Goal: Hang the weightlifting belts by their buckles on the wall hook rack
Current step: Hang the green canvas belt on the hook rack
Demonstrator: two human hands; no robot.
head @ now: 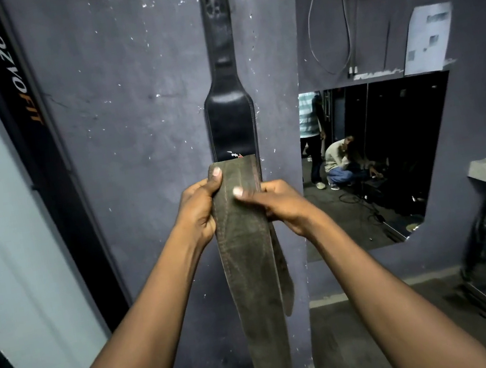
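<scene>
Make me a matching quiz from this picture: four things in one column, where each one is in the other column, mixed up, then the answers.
Things:
1. black belt
2. olive belt
3. mirror
4. paper sheet

Places:
A. stuck high on the wall at the right
B. gripped by the left hand and the right hand
C. hanging down the wall from the top of the view
D. on the wall at the right, reflecting people

Pairs: 1-C, 2-B, 3-D, 4-A

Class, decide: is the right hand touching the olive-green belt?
Touching. The head view shows the right hand gripping the olive-green belt, thumb flat on its front face.
</scene>
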